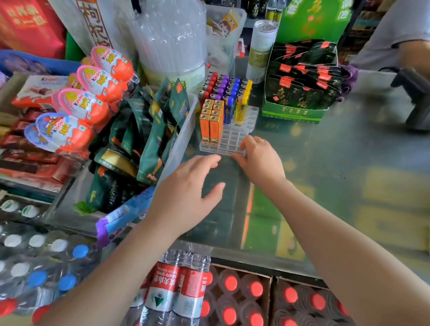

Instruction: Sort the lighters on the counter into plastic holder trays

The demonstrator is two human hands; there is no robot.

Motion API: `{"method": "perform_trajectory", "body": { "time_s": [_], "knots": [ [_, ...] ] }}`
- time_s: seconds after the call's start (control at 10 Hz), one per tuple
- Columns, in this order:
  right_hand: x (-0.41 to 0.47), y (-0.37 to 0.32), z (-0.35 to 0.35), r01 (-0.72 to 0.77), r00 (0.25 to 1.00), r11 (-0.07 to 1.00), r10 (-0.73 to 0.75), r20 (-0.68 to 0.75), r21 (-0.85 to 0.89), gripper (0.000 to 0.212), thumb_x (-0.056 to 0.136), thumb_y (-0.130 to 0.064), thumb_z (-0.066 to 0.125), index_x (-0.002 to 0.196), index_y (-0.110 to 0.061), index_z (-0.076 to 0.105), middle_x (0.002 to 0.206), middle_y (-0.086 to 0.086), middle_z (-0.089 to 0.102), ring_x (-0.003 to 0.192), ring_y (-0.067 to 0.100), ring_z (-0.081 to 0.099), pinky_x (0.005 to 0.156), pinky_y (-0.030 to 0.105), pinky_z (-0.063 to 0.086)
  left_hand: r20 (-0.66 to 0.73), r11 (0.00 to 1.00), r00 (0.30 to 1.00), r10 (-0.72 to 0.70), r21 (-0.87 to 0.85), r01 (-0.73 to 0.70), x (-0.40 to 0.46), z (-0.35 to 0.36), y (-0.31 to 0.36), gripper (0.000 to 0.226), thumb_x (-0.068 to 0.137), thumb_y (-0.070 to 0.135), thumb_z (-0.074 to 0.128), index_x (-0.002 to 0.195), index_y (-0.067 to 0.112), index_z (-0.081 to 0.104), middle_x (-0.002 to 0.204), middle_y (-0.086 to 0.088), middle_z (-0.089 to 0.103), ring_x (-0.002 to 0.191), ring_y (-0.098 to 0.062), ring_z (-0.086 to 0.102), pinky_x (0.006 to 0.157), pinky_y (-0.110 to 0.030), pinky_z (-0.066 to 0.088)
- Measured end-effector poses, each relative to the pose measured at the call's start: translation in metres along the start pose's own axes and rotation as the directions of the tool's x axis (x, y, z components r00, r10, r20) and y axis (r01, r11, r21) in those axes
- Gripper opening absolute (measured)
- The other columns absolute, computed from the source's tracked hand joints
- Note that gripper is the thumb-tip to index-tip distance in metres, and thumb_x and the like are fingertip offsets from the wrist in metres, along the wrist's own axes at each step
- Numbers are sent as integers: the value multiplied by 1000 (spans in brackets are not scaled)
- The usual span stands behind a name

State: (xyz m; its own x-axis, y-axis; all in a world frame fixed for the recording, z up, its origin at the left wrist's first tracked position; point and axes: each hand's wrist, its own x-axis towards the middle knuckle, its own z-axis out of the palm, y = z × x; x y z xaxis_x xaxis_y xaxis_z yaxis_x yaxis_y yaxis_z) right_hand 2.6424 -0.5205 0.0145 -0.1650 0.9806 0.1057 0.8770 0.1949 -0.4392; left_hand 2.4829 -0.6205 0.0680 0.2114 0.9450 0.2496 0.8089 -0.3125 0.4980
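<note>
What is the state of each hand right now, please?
Left hand: open, fingers spread above the counter, holding nothing.
Right hand: open, fingertips at the near edge of the clear tray.

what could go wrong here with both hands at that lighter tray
1. The right hand touches the near edge of the clear tray; a shove might topple the tall orange lighters, which stand upright in its left slots.
2. The tray sits close beside the plastic bin of green packets, so sliding it left may knock the bin.
3. The left hand hovers open over the glass counter; leaning on it looks risky.
</note>
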Motion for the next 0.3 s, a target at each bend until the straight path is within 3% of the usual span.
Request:
{"method": "perform_trajectory", "body": {
  "time_s": [0.1,0.3],
  "knots": [
    [1,-6,-1,-45,998,999,46,32,-24,30,87,-33,57,102,-8,51,103,13,60,99,31,53,70,37,46,26,1000,1000,-18,-4,18,0,-4,-2,50,80,43,44,124,19,48,112,8,60,95,-8,56,73,-25,46],
    [-16,-10,-17,-82,996,990,78,41,113,41,86,-31,57,120,-14,42,115,9,58,104,29,54,75,39,49,89,1000,996,16,10,-17,-11,-15,3,53,79,43,47,128,21,45,119,8,59,95,-8,58,67,-24,42]
  ]
}}
